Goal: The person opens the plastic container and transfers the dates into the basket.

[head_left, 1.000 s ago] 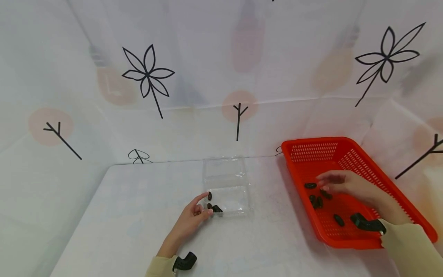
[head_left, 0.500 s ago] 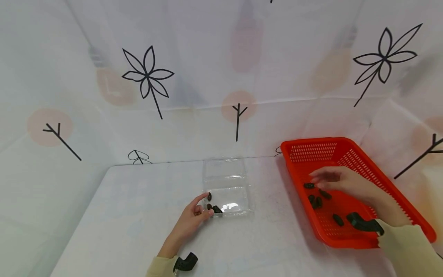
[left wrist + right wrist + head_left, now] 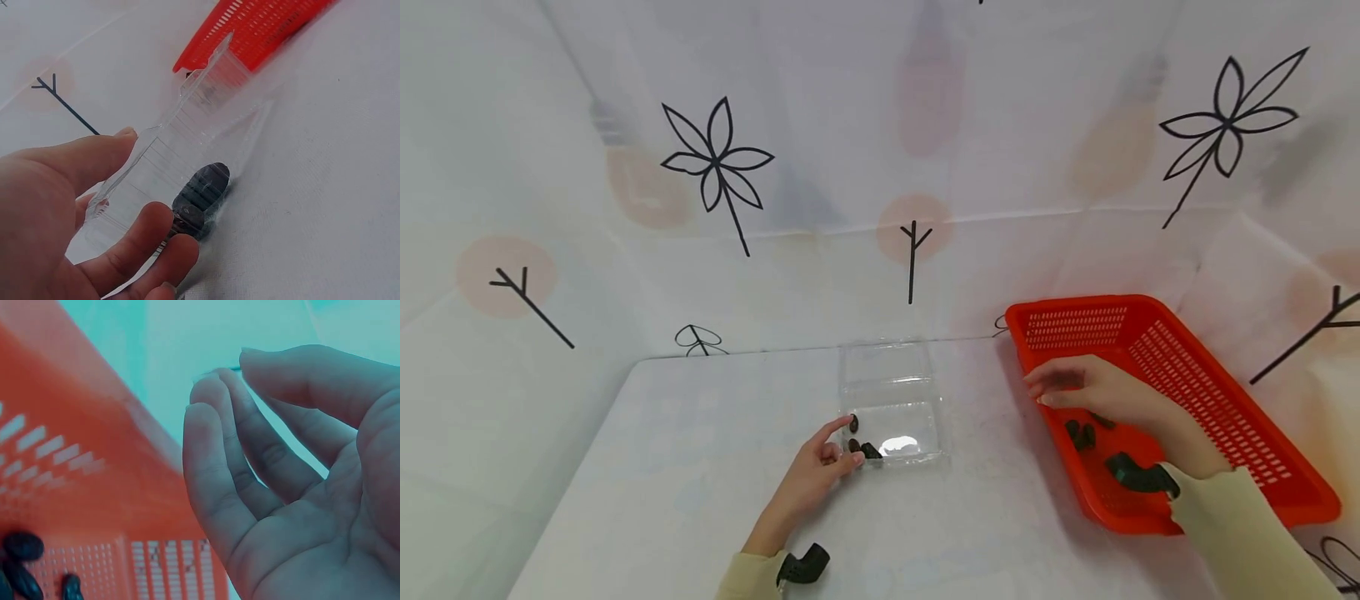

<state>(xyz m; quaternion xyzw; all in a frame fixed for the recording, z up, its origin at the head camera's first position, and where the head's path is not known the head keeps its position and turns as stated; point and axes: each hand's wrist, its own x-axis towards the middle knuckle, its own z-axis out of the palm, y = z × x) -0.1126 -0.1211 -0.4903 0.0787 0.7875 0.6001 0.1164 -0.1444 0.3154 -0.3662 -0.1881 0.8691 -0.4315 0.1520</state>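
Black oval piece (image 3: 211, 180), lengthwise away from left hand (image 3: 808, 477), inside clear box (image 3: 919, 427)

Here I go: my right hand (image 3: 1097, 387) slides left and slightly up the head view, its fingertips now past the left rim of the red basket (image 3: 1075, 329). The black wrist mount (image 3: 1138, 475) and sleeve (image 3: 1232, 517) swing left too, over the spot where the lowest pod showed. The uppermost pod drops from sight, whether behind the hand or in it I can't tell. More leaf print (image 3: 1328, 550) opens up, bottom right.
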